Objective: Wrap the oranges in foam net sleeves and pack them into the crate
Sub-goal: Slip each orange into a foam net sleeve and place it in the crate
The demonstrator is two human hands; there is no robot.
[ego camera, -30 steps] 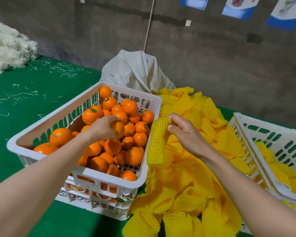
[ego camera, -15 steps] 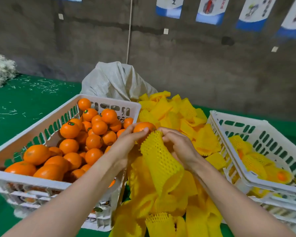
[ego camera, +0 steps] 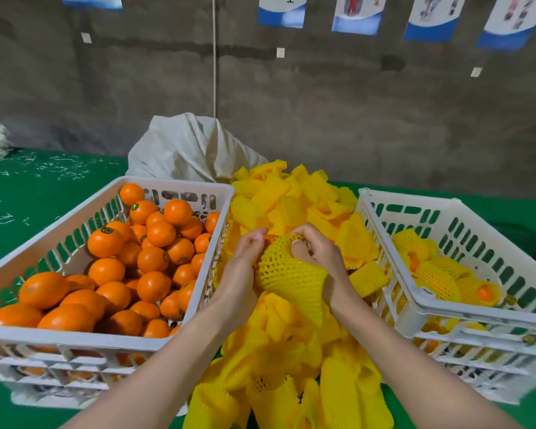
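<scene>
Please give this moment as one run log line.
stage: sleeving | left grip: holds orange | right grip: pinches foam net sleeve, orange almost covered | left crate: bare oranges | right crate: wrapped oranges

A rough grey concrete wall (ego camera: 322, 103) with blue-and-white posters (ego camera: 358, 13) rises behind the green tabletop (ego camera: 44, 187).
</scene>
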